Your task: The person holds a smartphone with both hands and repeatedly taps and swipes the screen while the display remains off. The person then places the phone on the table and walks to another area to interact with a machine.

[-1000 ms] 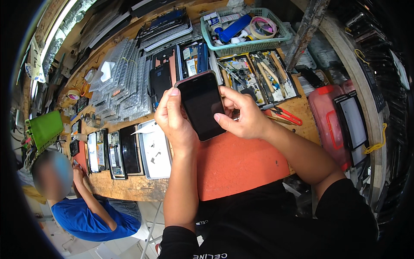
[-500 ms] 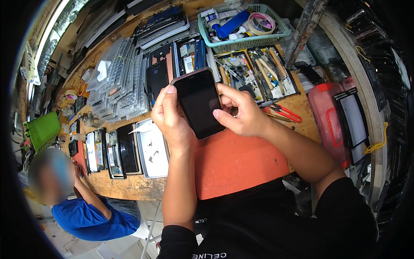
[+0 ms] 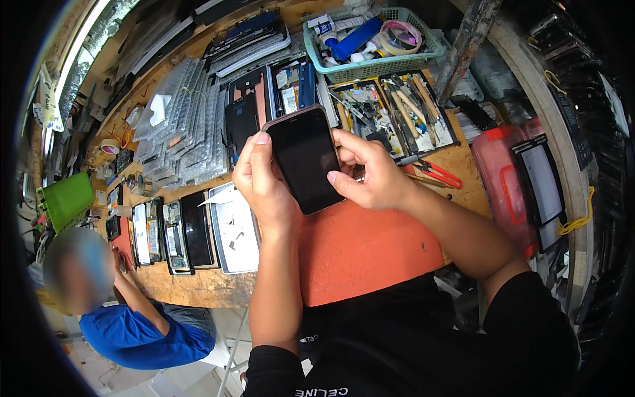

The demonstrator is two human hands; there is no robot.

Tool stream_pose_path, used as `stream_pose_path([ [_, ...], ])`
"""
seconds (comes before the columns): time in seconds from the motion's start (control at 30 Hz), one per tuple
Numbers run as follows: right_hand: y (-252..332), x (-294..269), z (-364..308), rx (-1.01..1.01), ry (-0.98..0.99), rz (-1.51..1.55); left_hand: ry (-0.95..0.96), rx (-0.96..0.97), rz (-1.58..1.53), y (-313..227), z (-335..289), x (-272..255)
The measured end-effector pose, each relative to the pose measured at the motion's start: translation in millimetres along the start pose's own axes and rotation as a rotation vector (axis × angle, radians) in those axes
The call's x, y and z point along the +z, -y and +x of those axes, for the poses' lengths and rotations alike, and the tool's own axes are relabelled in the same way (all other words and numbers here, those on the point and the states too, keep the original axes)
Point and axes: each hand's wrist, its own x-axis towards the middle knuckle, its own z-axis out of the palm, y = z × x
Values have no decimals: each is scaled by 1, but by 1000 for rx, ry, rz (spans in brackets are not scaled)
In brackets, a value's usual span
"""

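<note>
A smartphone with a dark screen is held up, slightly tilted, above the orange-red work mat. My left hand grips its left side, the thumb lying along the upper left edge. On the other side my right hand holds the right edge, its thumb at the lower right of the screen and its index finger near the upper side. Both hands are closed on the phone. The fingers behind it are hidden.
Opened phones and a white tray of small parts lie left of the mat. Bubble-wrap bundles, a green basket, a tool tray and red-handled pliers lie beyond. A person in blue sits at left; a red case stands right.
</note>
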Motion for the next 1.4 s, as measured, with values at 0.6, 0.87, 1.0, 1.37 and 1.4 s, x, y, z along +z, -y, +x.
stream_pose_path([
  [0.6, -4, -3, 0, 19, 25, 79, 7, 20, 9, 4, 1, -3],
  [0.87, -3, -5, 1, 25, -16, 0, -47, -8, 16, 0, 1, 1],
  [1.0, -2, -9, 3, 41, 44, 13, -5, 6, 13, 3, 2, -4],
  [1.37, -1, -4, -1, 2, 51, 7, -11, 8, 17, 2, 2, -3],
  [1.4, -2, -4, -1, -17, 40, 2, -4, 10, 13, 2, 2, -4],
])
